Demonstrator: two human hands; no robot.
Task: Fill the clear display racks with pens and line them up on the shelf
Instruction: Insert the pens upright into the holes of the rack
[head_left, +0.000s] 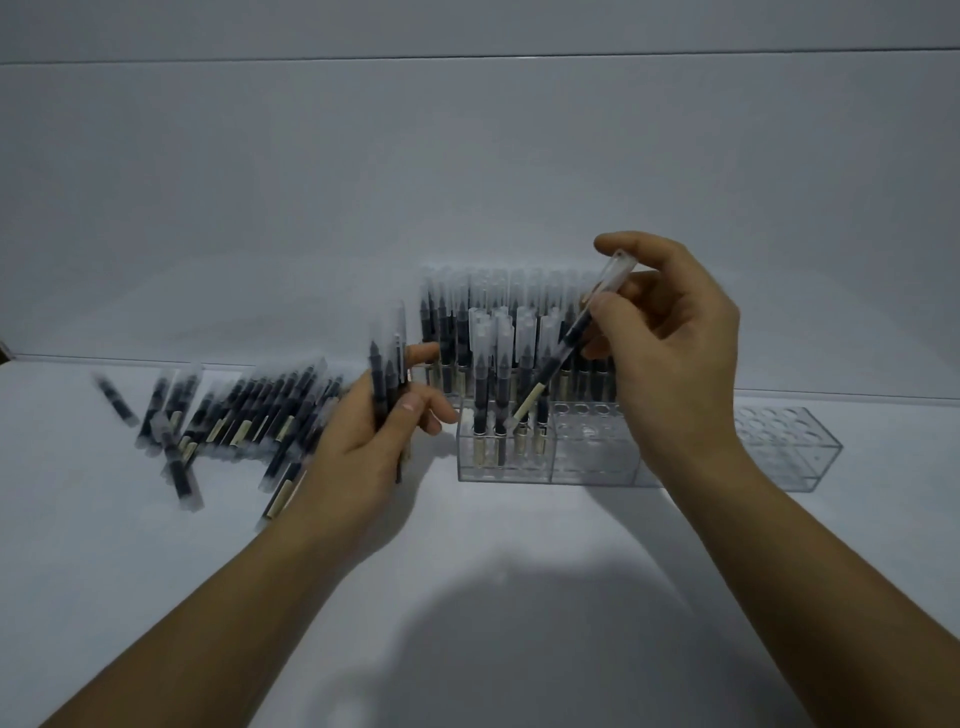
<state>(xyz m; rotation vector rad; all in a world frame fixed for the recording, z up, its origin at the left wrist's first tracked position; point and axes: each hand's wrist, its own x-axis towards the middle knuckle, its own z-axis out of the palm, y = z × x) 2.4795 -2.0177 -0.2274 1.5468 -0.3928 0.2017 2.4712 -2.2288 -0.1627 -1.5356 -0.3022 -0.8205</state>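
A clear display rack (545, 457) stands in front of me with several pens upright in its left holes. My right hand (670, 343) pinches one black pen with a clear cap (563, 353), tilted, its lower tip at a hole of that rack. My left hand (374, 436) grips a small bunch of pens (387, 374) upright, just left of the rack. A loose pile of pens (244, 415) lies on the white shelf at the left. Behind stands a full rack of pens (498, 322) against the wall.
An empty clear rack (789, 447) sits to the right, partly behind my right wrist. The white shelf surface (519, 597) stretches toward me; a white wall (467, 182) closes the back.
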